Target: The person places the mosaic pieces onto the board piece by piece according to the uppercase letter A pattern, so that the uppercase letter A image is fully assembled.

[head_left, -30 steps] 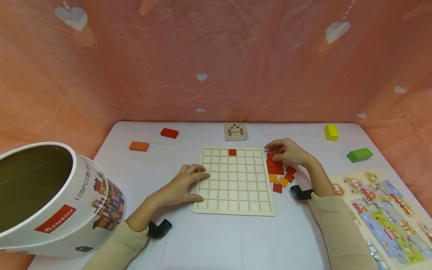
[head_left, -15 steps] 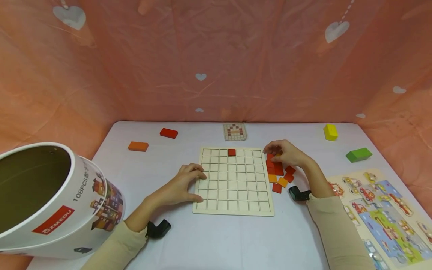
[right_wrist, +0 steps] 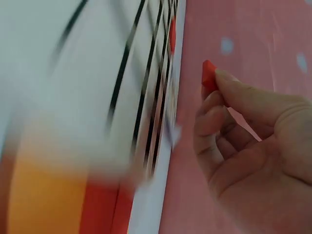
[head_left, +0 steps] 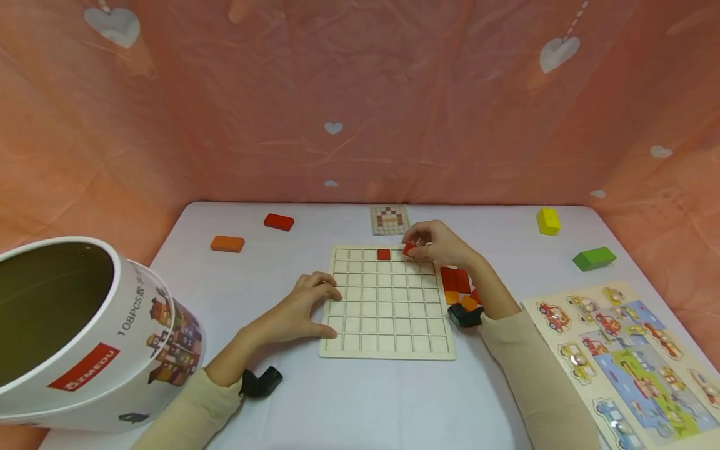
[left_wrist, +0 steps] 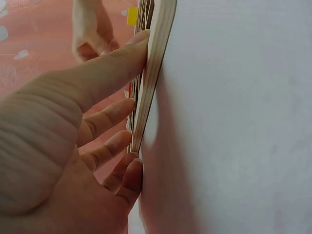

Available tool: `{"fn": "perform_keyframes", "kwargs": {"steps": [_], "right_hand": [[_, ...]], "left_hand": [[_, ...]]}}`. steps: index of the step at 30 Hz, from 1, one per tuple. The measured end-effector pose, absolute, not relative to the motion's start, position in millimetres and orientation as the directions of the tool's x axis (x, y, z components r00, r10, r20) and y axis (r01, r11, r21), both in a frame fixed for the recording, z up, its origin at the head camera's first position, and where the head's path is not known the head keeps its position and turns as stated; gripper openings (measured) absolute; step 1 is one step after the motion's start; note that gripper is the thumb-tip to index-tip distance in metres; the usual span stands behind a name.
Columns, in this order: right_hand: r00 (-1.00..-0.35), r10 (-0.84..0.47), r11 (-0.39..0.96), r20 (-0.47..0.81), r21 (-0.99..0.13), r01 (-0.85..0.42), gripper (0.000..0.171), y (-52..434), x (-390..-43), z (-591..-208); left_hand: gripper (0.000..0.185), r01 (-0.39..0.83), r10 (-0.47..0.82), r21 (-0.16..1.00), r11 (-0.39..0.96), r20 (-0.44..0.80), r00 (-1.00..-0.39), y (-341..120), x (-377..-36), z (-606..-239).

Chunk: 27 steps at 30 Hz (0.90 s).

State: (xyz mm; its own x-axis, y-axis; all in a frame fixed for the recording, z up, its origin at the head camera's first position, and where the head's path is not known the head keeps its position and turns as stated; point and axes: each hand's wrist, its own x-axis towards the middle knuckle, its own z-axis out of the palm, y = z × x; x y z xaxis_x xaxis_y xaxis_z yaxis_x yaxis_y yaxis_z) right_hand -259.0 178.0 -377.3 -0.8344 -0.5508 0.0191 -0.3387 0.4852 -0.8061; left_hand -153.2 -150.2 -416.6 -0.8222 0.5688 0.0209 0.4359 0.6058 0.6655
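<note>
A pale wooden grid board (head_left: 387, 310) lies on the white table, with one red square tile (head_left: 384, 254) in a top-row cell. My right hand (head_left: 444, 245) pinches another red tile (right_wrist: 208, 76) between thumb and fingertips, over the board's upper right part. At the board's left edge rests my left hand (head_left: 294, 310); its thumb and fingers are spread and touch the rim. In the left wrist view the left thumb (left_wrist: 114, 70) lies along the board's side. To the board's right are several loose red tiles (head_left: 461, 281) and orange tiles (head_left: 452, 297), partly hidden by the right wrist.
Behind the board lies a small pattern card (head_left: 389, 220). A white bucket (head_left: 84, 375) stands at left; a picture puzzle (head_left: 574, 312) lies at right. Around the back are a red block (head_left: 279, 222), an orange block (head_left: 227, 244), a yellow block (head_left: 548, 222) and a green block (head_left: 594, 259).
The right hand has taken a red tile from the loose pile and moved left over the top of the board. The left hand stays at the board's edge.
</note>
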Motion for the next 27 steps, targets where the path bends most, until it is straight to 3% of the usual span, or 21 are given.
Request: {"fn": "perform_keyframes", "kwargs": {"steps": [8,18,23,27], "right_hand": [[-0.723,-0.691,0.424,-0.007,-0.814,-0.398,0.016,117.6,-258.5,-380.2],[-0.725,-0.688,0.491,0.011,-0.729,-0.477,0.023,112.7,-251.2,-378.5],[-0.75,-0.66,0.58,0.035,-0.61,-0.539,0.029,116.9,-233.5,-373.1],[-0.717,-0.69,0.675,-0.104,-0.45,-0.584,0.054,120.8,-211.4,-370.8]], "left_hand": [[0.056,0.429,0.574,0.675,0.6,0.011,-0.819,-148.5,-153.3,-414.6],[0.056,0.434,0.576,0.671,0.601,0.013,-0.817,-147.5,-152.9,-414.1],[0.055,0.432,0.578,0.679,0.594,0.013,-0.816,-146.2,-152.2,-413.5],[0.055,0.427,0.574,0.677,0.599,0.009,-0.819,-145.3,-151.4,-413.3]]}}
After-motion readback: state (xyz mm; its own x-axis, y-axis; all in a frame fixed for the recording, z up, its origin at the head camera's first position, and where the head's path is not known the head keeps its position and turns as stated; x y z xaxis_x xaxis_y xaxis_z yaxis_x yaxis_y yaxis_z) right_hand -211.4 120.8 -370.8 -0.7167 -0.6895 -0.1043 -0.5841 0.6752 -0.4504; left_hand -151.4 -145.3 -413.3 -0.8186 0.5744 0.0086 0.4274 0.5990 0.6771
